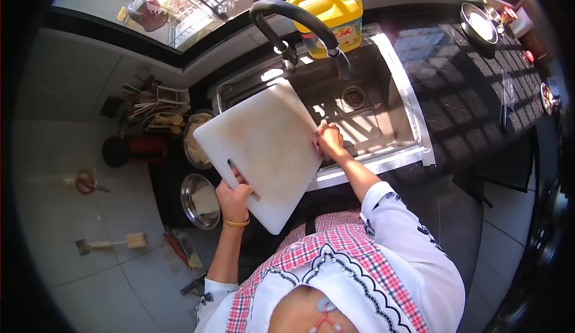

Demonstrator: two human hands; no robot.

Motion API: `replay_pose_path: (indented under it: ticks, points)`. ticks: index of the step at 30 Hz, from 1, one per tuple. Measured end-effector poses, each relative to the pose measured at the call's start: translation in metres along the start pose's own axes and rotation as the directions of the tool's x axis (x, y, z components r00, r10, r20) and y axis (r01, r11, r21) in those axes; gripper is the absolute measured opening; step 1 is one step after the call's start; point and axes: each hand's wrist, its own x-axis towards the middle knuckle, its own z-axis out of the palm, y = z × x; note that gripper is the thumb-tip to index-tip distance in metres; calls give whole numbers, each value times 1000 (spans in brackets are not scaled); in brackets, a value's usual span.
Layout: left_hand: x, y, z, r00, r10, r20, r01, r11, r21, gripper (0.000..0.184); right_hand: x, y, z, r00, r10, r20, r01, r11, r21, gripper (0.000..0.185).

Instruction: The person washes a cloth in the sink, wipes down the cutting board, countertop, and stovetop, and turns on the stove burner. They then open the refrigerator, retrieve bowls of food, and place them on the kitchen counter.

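A white cutting board [263, 144] is held tilted over the left front part of the sink [395, 87]. My left hand [235, 200] is closed on it, with fingers through the handle slot near its lower left edge. My right hand [328, 139] is closed at the board's right edge, above the sink's front. A small pinkish bit shows beside its fingers; what it grips is mostly hidden. The dark faucet [299, 15] arches over the basin behind the board.
A yellow pump jug [329, 21] stands behind the sink. Left of the board are a metal bowl with something white [200, 201], another bowl [196, 138] and a utensil rack [162, 102]. A pan [478, 23] and a knife [506, 102] lie on the right counter.
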Motion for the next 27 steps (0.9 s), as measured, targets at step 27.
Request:
replay_pose_path:
  ticks: [27]
  points:
    - [-57,8,32,989,-127,69,144,833,-535,34,-49,40,-328,967,-224,-119,245,704,667,12]
